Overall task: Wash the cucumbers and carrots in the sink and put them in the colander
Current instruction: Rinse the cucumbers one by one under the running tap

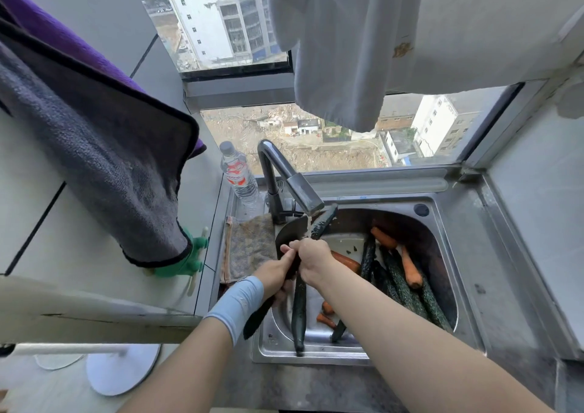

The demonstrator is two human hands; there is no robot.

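Water runs from the faucet into the steel sink. My right hand grips a long dark cucumber whose top end is in the stream. My left hand, touching the right one, grips another dark cucumber whose lower end juts out over the sink's left rim. A third long cucumber stretches below my hands to the sink's front edge. Several more cucumbers and carrots are piled in the right half of the basin. Small carrots lie at the bottom.
A plastic water bottle stands behind the faucet on the left. A brownish rag lies on the sink's left ledge. A grey towel hangs at left over a green glove. A white cloth hangs before the window.
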